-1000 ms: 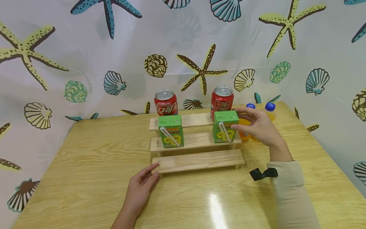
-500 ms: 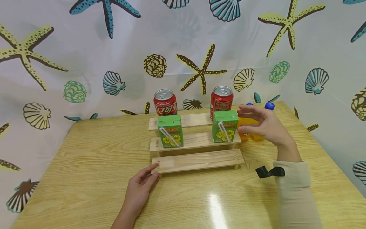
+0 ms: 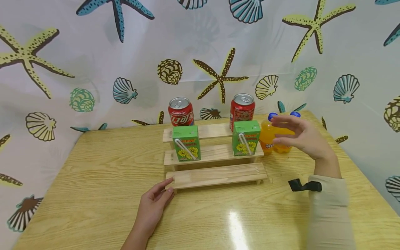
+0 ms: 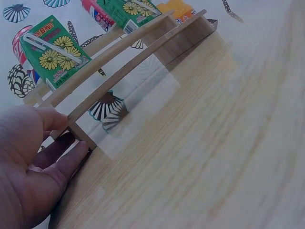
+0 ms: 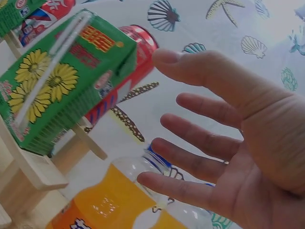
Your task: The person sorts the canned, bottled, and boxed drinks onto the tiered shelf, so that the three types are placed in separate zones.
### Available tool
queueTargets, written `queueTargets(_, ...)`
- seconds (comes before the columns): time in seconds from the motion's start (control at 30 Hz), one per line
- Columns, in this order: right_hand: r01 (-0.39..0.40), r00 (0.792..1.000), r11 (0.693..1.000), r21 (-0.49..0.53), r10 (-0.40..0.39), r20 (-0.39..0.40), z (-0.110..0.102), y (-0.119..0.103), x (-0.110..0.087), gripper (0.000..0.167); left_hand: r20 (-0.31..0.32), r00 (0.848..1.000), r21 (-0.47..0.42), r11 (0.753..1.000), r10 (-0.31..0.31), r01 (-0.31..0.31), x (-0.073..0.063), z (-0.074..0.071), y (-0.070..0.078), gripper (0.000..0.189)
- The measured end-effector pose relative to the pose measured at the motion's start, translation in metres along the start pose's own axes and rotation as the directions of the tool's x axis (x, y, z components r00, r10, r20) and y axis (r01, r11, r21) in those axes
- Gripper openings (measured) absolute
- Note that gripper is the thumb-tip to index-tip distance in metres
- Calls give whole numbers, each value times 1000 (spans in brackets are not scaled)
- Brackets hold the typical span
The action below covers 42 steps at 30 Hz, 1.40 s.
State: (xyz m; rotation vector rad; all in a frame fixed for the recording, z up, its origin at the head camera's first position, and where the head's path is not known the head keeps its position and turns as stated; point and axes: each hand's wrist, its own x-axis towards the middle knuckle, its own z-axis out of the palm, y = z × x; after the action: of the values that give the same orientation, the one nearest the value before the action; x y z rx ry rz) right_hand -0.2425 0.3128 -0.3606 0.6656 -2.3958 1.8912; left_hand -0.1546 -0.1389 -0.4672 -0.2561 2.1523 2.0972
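A three-step wooden display rack (image 3: 215, 176) stands on the table. My left hand (image 3: 153, 203) holds its lower left front corner, with fingers and thumb about the board end and leg in the left wrist view. Two green drink cartons (image 3: 186, 143) with straws stand apart on the middle step. Behind them, two red cola cans (image 3: 181, 113) are on the top step. Two orange soda bottles (image 3: 266, 135) with blue caps stand right of the rack. My right hand (image 3: 307, 137) hovers by these bottles, fingers spread and holding nothing; it partly covers the farther bottle.
The wooden table (image 3: 109, 180) extends to both sides of the rack. Right behind it hangs a white cloth (image 3: 140, 52) printed with starfish and shells. A black strap (image 3: 304, 185) sticks out from my right sleeve.
My right hand has drawn away from the right green carton, moving rightward past the orange soda bottles, which now show more. My left hand, the rack and the drinks have stayed in place.
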Motion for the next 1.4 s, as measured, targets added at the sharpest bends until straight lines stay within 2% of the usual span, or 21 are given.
queueTargets(0.33, -1, 994, 996, -86, -9, -113, -10, -3, -9, 55, -12, 1000, -3, 1000, 3, -3, 1, 1, -1, 39)
queueTargets(0.5, -25, 980, 991, -130, -1, -197, -15, 0, -12, 52, -6, 1000, 0, 1000, 8, -8, 0, 1, 0, 40)
queueTargets(0.73, 27, 965, 1000, 0, -26, -262, -24, 8, -17, 49, -5, 1000, -6, 1000, -9, 9, 0, 0, -1, 38)
queueTargets(0.93, 51, 948, 999, 4, -47, -316, -28, 14, -17, 47, -3, 1000, -7, 1000, 3, -3, 0, 1, 0, 40)
queueTargets(1.03, 21, 931, 999, -34, -32, -364, -29, 17, -16, 48, -8, 1000, -11, 1000, 1, -1, 1, 1, -1, 39)
queueTargets(1.17, -68, 905, 990, -124, 8, -424, -30, 21, -15, 51, -8, 1000, -11, 1000, -4, 4, 1, 1, -2, 38)
queueTargets(1.27, -132, 893, 975, -179, 39, -449, -30, 23, -14, 55, -4, 1000, -7, 1000, -5, 5, 1, 0, -3, 38)
queueTargets(1.4, -181, 879, 961, -209, 63, -472, -30, 27, -13, 61, -5, 1000, -9, 1000, 2, -2, 1, 0, -3, 38)
